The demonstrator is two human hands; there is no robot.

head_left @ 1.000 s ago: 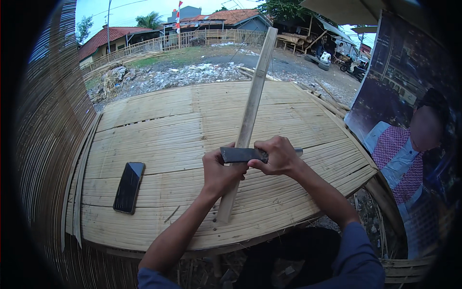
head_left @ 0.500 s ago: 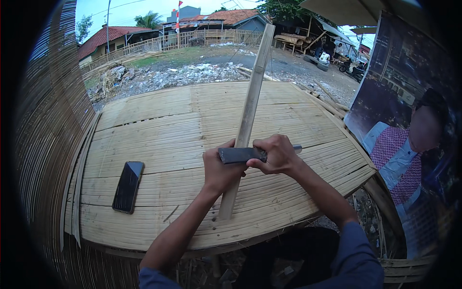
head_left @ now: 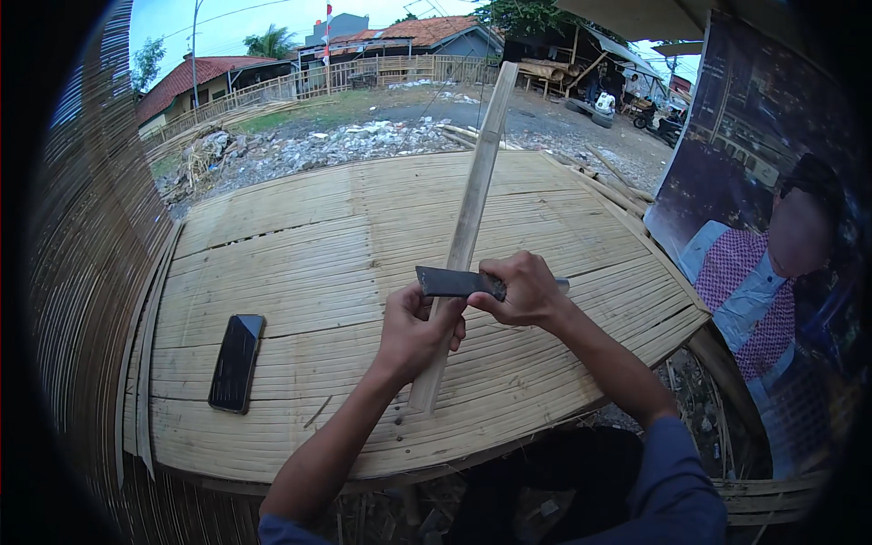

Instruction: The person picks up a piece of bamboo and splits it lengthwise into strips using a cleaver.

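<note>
1 long, flat, pale bamboo strip [head_left: 472,200], judged light, stiff and splintery, slanted over the slatted bamboo tabletop [head_left: 272,282], best held low, where the left grip [head_left: 414,334] clasped it, while the right grip [head_left: 522,289] clenched 1 dark, flat metal blade [head_left: 451,282] across its front.

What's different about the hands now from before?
The left hand moved down a little along the long pale strip. A finger peeked out above the dark blade before; now fingertips show below it, right of the strip. Nothing was visibly picked up or let go. The right hand stayed on the blade's handle, and the phone stayed on the table.
</note>
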